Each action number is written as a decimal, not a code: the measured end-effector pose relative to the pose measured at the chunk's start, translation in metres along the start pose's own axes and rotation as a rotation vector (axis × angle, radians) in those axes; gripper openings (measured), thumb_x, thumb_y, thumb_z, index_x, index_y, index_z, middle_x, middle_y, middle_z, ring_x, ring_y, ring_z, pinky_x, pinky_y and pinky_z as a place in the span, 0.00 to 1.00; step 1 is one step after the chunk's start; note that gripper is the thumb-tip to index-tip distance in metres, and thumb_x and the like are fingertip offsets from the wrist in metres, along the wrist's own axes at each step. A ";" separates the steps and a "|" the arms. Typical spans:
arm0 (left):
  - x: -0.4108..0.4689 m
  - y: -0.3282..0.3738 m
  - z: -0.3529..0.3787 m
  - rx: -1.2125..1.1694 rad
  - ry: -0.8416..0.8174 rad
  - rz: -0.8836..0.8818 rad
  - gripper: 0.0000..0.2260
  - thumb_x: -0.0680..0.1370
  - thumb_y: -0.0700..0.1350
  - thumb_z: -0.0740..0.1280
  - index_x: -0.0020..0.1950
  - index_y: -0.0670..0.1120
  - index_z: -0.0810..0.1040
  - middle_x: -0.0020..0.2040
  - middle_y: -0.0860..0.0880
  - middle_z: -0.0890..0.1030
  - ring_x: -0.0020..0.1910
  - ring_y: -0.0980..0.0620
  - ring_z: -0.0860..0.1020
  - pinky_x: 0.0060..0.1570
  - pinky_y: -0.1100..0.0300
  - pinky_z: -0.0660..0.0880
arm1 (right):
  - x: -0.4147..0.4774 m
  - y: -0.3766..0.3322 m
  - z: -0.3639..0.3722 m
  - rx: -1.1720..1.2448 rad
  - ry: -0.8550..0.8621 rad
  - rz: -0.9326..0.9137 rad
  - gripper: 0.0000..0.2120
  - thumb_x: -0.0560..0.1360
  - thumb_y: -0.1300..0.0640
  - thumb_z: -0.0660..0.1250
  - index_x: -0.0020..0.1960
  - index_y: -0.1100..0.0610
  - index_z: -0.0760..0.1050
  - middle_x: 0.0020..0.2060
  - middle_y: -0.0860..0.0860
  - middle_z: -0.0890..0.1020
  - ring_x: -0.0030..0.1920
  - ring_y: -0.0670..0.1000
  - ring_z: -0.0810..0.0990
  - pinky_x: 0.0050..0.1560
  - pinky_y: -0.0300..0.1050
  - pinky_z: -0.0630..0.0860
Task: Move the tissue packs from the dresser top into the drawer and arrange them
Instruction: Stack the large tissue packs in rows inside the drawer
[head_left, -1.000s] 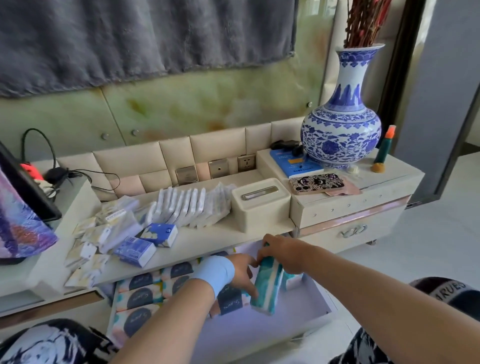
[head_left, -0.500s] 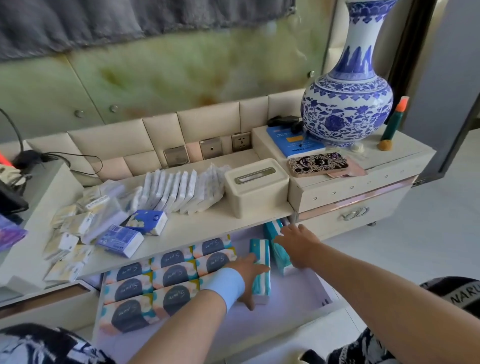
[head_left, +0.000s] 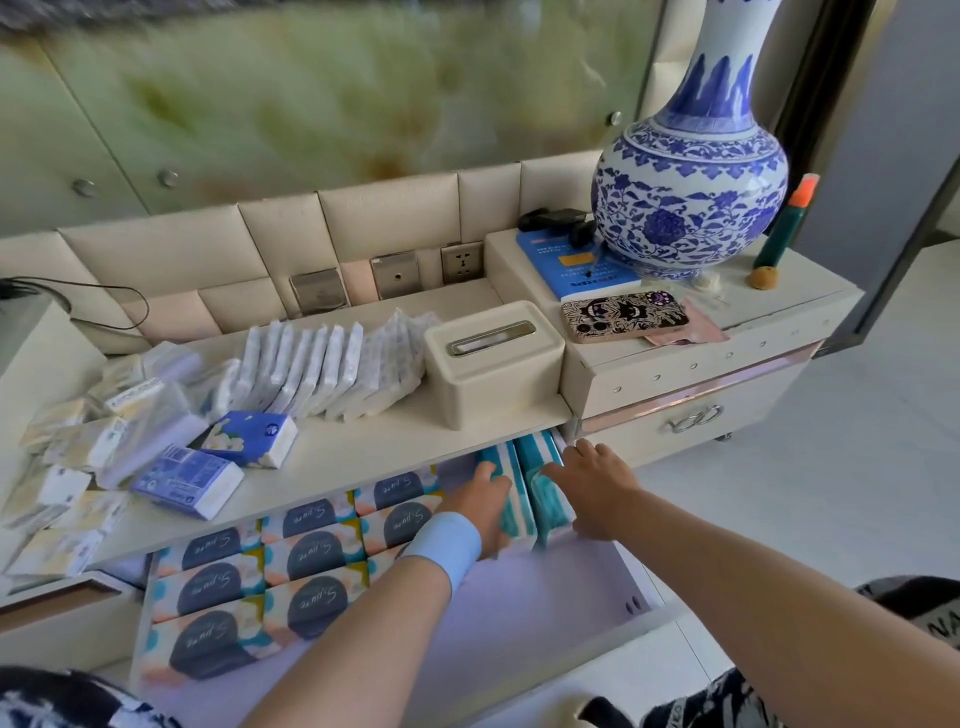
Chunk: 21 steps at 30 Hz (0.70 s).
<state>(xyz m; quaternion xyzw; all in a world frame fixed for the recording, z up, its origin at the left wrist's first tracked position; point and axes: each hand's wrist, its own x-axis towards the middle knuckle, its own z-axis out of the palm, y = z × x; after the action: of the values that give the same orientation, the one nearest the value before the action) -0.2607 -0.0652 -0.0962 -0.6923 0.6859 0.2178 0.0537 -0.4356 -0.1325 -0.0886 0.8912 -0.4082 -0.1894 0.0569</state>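
Left wrist: one plain light-blue wristband (head_left: 447, 545), wide and snug, cloth-like in finish. Both forearms are bare from wrist to frame edge. Lower garment (head_left: 727, 699): dark fabric with white print. The right knee carries white block lettering, cut off and not fully legible. The left knee shows a mottled black-and-white pattern.

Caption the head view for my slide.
The left hand and right hand press two teal packs together in the drawer; more packs wait on the dresser top.
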 end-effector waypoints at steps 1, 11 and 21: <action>0.003 -0.001 0.000 -0.035 0.015 0.001 0.27 0.73 0.47 0.72 0.69 0.48 0.67 0.73 0.48 0.58 0.63 0.41 0.74 0.59 0.50 0.73 | 0.001 0.001 0.001 0.018 -0.002 0.003 0.34 0.73 0.52 0.70 0.76 0.47 0.60 0.64 0.54 0.72 0.64 0.56 0.69 0.62 0.49 0.69; 0.011 -0.005 0.009 -0.145 0.059 0.085 0.26 0.71 0.47 0.75 0.67 0.47 0.71 0.66 0.51 0.63 0.58 0.47 0.75 0.59 0.57 0.72 | 0.004 0.002 0.008 0.022 0.030 0.017 0.38 0.73 0.46 0.69 0.77 0.50 0.54 0.71 0.58 0.63 0.66 0.58 0.69 0.62 0.51 0.71; 0.004 -0.003 -0.023 -0.025 -0.073 0.076 0.22 0.74 0.53 0.70 0.68 0.51 0.74 0.69 0.48 0.70 0.65 0.45 0.74 0.65 0.50 0.71 | 0.006 -0.024 -0.024 0.036 -0.071 -0.133 0.32 0.72 0.47 0.68 0.74 0.49 0.63 0.66 0.53 0.70 0.64 0.55 0.71 0.63 0.51 0.69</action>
<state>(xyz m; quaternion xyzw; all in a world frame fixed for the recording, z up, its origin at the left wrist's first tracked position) -0.2532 -0.0774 -0.0775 -0.6580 0.7064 0.2534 0.0620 -0.4062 -0.1224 -0.0745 0.9098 -0.3534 -0.2171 0.0137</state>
